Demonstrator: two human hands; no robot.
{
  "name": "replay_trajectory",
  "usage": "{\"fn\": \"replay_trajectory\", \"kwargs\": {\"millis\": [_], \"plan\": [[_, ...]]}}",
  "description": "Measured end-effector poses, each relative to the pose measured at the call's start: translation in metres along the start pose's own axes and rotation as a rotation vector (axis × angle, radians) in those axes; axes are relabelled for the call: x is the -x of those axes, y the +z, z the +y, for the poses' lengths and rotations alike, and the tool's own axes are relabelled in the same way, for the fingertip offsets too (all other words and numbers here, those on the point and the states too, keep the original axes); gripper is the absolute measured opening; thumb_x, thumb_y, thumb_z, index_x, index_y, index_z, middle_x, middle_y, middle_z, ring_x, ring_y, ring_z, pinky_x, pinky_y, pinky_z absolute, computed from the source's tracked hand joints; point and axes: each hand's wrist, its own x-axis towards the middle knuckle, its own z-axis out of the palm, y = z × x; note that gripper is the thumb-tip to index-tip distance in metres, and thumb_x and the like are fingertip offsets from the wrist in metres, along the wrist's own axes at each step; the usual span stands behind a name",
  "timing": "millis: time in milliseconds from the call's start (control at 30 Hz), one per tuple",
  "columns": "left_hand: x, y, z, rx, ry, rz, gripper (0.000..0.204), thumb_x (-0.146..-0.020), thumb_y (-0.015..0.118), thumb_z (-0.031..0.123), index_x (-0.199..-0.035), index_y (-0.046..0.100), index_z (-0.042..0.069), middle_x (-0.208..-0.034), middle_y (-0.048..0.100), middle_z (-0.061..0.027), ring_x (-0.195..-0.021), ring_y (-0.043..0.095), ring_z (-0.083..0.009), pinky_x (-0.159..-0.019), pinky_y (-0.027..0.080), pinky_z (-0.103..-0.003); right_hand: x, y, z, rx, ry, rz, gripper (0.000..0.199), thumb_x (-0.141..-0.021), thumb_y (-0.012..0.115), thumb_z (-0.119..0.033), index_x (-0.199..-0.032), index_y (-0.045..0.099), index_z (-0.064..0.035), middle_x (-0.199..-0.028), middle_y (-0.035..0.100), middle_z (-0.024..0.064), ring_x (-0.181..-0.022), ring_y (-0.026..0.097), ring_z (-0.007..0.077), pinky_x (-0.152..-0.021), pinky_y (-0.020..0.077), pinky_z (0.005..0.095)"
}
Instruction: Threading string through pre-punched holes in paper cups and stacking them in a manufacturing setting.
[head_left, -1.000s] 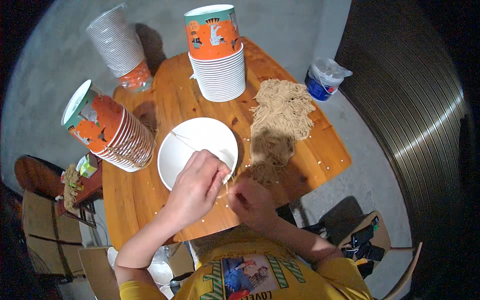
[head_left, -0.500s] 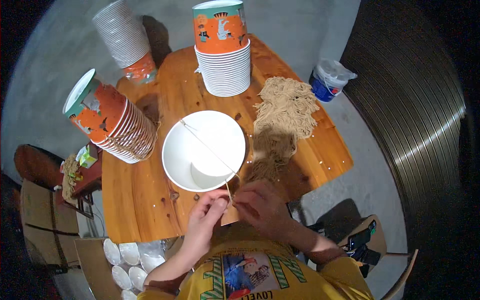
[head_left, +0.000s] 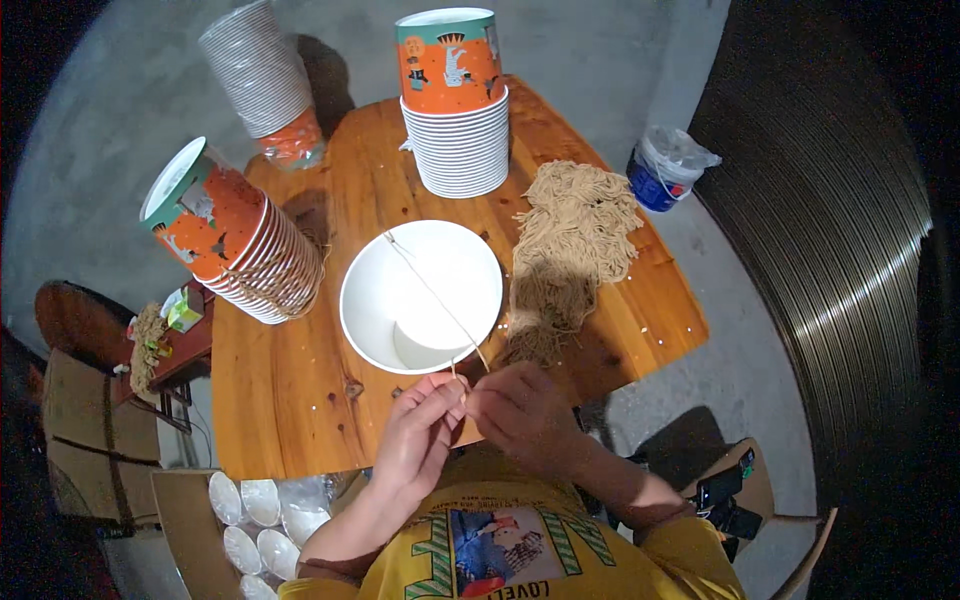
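A wide white paper bucket (head_left: 365, 310) stands mouth-up on the wooden table, just beyond my hands. A thin tan cord (head_left: 431, 293) stretches across its mouth from the far left rim to my hands at the near right rim. My left hand (head_left: 415, 435), thumb against forefinger, pinches a short end of cord below the rim. Close beside it, my right hand (head_left: 525, 410) is closed with fingertips on the cord; shadow partly hides its grip. To the right lies a pile of loose tan cords (head_left: 580, 215), its near part in my shadow.
Nested orange-and-white bucket stacks stand at the left (head_left: 235, 230), with cords draped round its rims, and at the back (head_left: 455, 140). A plastic-wrapped stack (head_left: 262, 85) is farther left. On the floor are a blue pail (head_left: 655, 185) and a carton (head_left: 185, 510) of white cups.
My right hand has drawn closer to my left, turning slightly. The cord across the mouth now runs straighter into my right fingers. The view has shifted a little.
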Motion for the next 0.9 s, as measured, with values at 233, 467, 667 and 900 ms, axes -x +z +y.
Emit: {"fn": "replay_trajectory", "kwargs": {"millis": [233, 467, 667, 900], "plan": [[-0.007, -0.003, 0.012, 0.134, -0.016, 0.037, 0.01, -0.089, 0.058, 0.01, -0.095, 0.058, 0.002, -0.087, 0.062, -0.0039, -0.081, 0.06, -0.0119, -0.077, 0.048, -0.023, -0.007, -0.005, 0.002, 0.093, -0.172, -0.081, 0.025, -0.064, 0.063, -0.012, -0.087, 0.058, -0.0061, -0.09, 0.058, 0.0042, -0.085, 0.058, 0.0217, -0.076, 0.0492, 0.0348], [-0.007, -0.001, 0.018, 0.086, -0.096, -0.032, 0.012, -0.089, 0.06, 0.012, -0.096, 0.06, 0.003, -0.086, 0.064, -0.0026, -0.079, 0.06, -0.0097, -0.075, 0.047, -0.022, 0.003, 0.012, 0.016, 0.047, -0.19, -0.013, 0.023, -0.065, 0.062, -0.01, -0.088, 0.059, -0.0064, -0.091, 0.058, 0.0037, -0.081, 0.059, 0.0199, -0.074, 0.0499, 0.0331], [-0.01, -0.003, 0.016, 0.074, -0.114, -0.053, 0.01, -0.088, 0.06, 0.011, -0.095, 0.06, 0.003, -0.086, 0.064, -0.0025, -0.077, 0.06, -0.0093, -0.073, 0.047, -0.021, 0.001, 0.006, 0.014, 0.026, -0.164, -0.022, 0.024, -0.066, 0.063, -0.01, -0.089, 0.059, -0.0061, -0.092, 0.059, 0.0038, -0.082, 0.059, 0.0205, -0.073, 0.0501, 0.0337], [-0.014, 0.001, 0.011, 0.096, 0.01, 0.041, 0.01, -0.09, 0.059, 0.013, -0.089, 0.058, 0.002, -0.079, 0.062, -0.0052, -0.074, 0.059, -0.0109, -0.072, 0.046, -0.022, -0.007, -0.005, 0.014, 0.056, -0.196, -0.084, 0.022, -0.067, 0.063, -0.011, -0.088, 0.06, -0.0073, -0.093, 0.059, 0.004, -0.086, 0.059, 0.0216, -0.073, 0.0516, 0.0328]]}}
